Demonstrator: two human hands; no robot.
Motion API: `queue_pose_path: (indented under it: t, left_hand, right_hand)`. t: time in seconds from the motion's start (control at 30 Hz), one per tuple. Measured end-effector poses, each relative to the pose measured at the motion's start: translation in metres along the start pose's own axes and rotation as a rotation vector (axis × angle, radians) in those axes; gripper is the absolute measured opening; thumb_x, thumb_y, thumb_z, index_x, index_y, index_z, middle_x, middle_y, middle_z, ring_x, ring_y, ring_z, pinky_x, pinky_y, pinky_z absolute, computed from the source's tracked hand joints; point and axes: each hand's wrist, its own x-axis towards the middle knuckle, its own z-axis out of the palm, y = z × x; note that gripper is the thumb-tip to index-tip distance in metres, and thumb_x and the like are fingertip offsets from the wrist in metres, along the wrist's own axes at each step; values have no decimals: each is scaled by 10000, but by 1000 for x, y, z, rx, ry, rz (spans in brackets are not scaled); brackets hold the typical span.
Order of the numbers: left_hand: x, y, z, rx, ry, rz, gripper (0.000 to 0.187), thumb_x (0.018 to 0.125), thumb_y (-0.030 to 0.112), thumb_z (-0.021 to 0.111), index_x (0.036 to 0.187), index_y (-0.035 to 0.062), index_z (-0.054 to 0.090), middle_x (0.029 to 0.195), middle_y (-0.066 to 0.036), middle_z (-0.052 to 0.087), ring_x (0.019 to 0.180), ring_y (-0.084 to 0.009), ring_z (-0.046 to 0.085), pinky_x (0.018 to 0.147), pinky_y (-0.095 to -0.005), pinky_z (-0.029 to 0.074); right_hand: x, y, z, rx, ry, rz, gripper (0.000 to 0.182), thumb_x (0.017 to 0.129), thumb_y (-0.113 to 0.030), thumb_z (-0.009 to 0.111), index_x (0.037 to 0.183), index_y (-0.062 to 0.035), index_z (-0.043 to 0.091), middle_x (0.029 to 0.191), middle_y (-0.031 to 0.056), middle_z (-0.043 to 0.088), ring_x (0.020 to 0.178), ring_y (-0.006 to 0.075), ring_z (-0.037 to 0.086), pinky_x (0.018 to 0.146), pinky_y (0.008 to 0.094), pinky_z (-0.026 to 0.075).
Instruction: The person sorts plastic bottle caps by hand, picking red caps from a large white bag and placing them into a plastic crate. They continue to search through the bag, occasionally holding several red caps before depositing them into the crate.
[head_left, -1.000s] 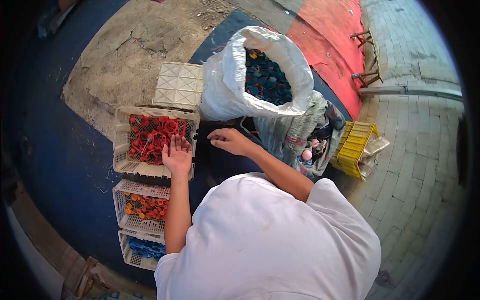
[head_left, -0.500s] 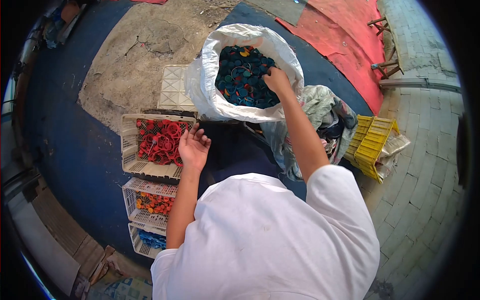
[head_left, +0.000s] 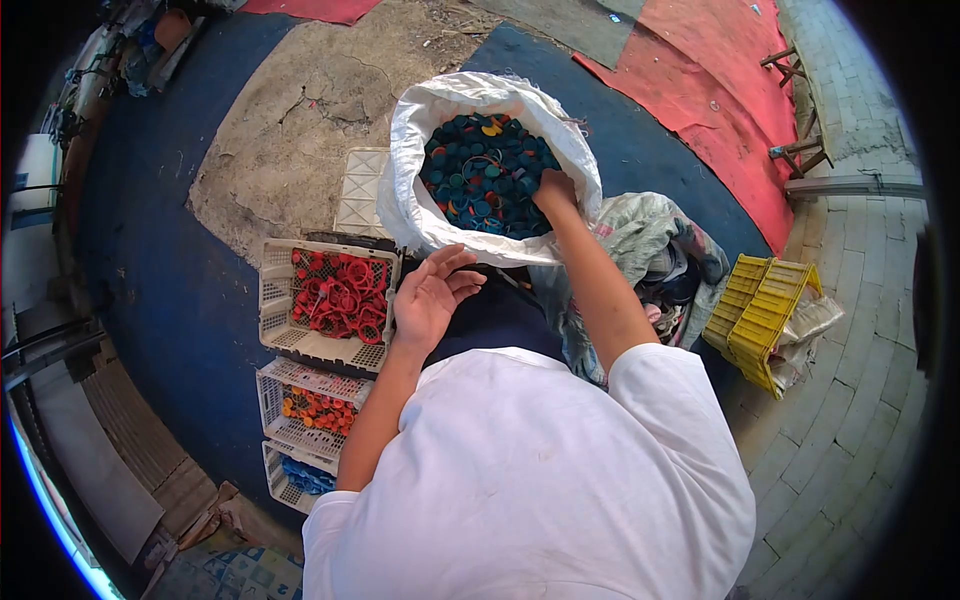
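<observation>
A large white woven sack (head_left: 398, 165) stands upright in front of me, its rim rolled outward. Dark teal plastic caps (head_left: 478, 190) fill it, with a few yellow and orange ones among them. My right hand (head_left: 555, 190) reaches inside at the right edge of the caps; its fingers are curled and their tips hidden, so what they hold does not show. Palm up and fingers apart, my left hand (head_left: 430, 300) hovers just below the sack's near rim with nothing in it. Beside it on the left, red plastic caps and rings (head_left: 345, 295) lie in a cream crate (head_left: 275, 300).
Below that crate are a white basket of orange caps (head_left: 318, 410) and a basket of blue pieces (head_left: 308, 476). Right of the sack slumps a grey-green bag (head_left: 640, 235) with mixed contents. Yellow crates (head_left: 755, 315) stand farther right, and wooden stools (head_left: 800, 155) beyond.
My left hand has moved right, away from the red crate toward the sack's near rim. My right hand stays in the sack, slightly lower in view. The whole view has shifted a little.
</observation>
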Motion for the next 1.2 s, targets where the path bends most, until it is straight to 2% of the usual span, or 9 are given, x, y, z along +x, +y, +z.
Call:
queue_pose_path:
  t: [0.13,0.23,0.33,0.63,0.67,0.73,0.9,1.03,1.2]
  left_hand:
    - [5,-2,3,-31,32,-10,570,1033,412,398,1453,34,480,1376,-146,596,1180,-327,617,1028,-443,465]
    - [8,-3,5,-23,41,-8,570,1035,410,397,1454,31,476,1370,-145,598,1174,-323,618,1028,-442,463]
    - [14,-3,12,16,43,9,557,1038,400,396,1441,25,488,1344,-145,614,1160,-319,624,1028,-440,462]
    - [48,12,27,99,112,67,413,1044,293,442,1333,22,558,1235,-127,658,1103,-273,647,1019,-414,469]
    - [56,10,23,148,165,85,386,1040,268,461,1319,22,564,1216,-125,661,1094,-263,649,1015,-406,473]
    - [74,8,20,265,294,116,317,1032,189,515,1300,27,564,1189,-109,652,1074,-222,648,1007,-378,483]
    - [119,-3,33,320,311,39,358,1078,222,493,1376,24,514,1264,-96,616,1094,-182,631,1006,-359,501]
    - [137,-14,27,151,215,-56,361,1101,246,455,1387,35,520,1281,-89,617,1105,-165,632,1010,-362,510]
    - [137,-25,18,223,224,-58,370,1106,251,429,1414,70,525,1316,-97,598,1167,-198,608,1012,-340,496]
  right_hand:
    - [-6,0,-1,51,41,54,278,861,-100,704,1133,-44,727,1251,196,679,1181,388,642,991,453,550]
    - [-2,5,5,93,70,27,323,744,-172,828,1023,-30,750,1074,200,736,1045,368,704,934,431,555]
    - [-18,4,-11,224,46,-36,397,689,-219,884,1006,-19,755,1029,188,744,964,346,722,858,421,569]
    - [-76,-17,-45,1489,-147,-198,320,754,-54,869,1026,43,732,915,78,733,829,131,707,744,280,574]
    - [-83,-18,-54,1322,-74,-243,300,798,-12,831,1062,52,704,965,98,729,863,153,722,795,280,597]
    - [-93,-22,-58,1505,-67,-291,300,807,27,807,1077,66,682,979,111,726,879,163,725,819,286,606]
    - [-110,-32,-68,1754,-106,-419,292,796,97,778,1057,88,647,1098,135,681,929,181,723,843,301,620]
    - [-108,-33,-58,1296,235,-596,311,728,81,822,991,40,662,1199,106,600,1038,199,695,901,327,612]
    - [-112,-33,-60,1338,269,-530,314,709,67,838,970,25,668,1185,104,606,1037,196,690,922,329,600]
